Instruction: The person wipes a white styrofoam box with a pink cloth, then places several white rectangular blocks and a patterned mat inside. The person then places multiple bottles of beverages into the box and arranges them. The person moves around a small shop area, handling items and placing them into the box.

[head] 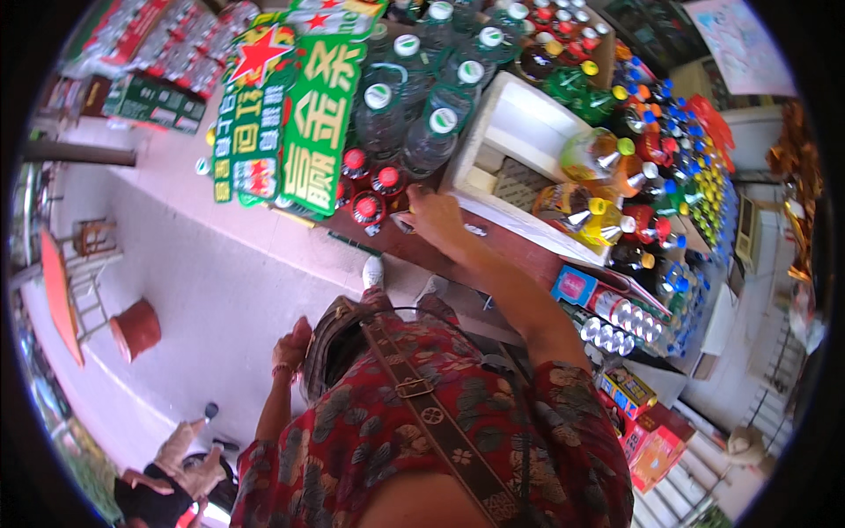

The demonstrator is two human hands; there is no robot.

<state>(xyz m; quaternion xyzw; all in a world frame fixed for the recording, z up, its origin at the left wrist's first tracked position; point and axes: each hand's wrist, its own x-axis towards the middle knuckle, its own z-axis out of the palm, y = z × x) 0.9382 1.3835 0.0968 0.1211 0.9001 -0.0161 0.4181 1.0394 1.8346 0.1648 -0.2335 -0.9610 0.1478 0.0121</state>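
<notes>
My right hand (434, 216) reaches forward over a dark red surface (515, 241), beside several cola bottles with red caps (368, 208). Its fingers curl downward near the closest bottles; whether they grip one is hidden. Just behind those stand large clear water jugs (432, 140) with white and green caps. To the right of the hand sits a white foam box (492, 212), with grey and pale blocks inside and drink bottles at its right end. My left hand (292, 344) hangs at my side by a dark shoulder bag (333, 343). Its fingers are bent, and their grip is unclear.
A green promotional sign (317, 125) leans left of the jugs. Many capped bottles (650, 171) crowd the right side. Packs of cans (617, 323) lie lower right. A red bucket (136, 329) and an orange-topped table (61, 290) stand left. Another person (162, 485) is lower left.
</notes>
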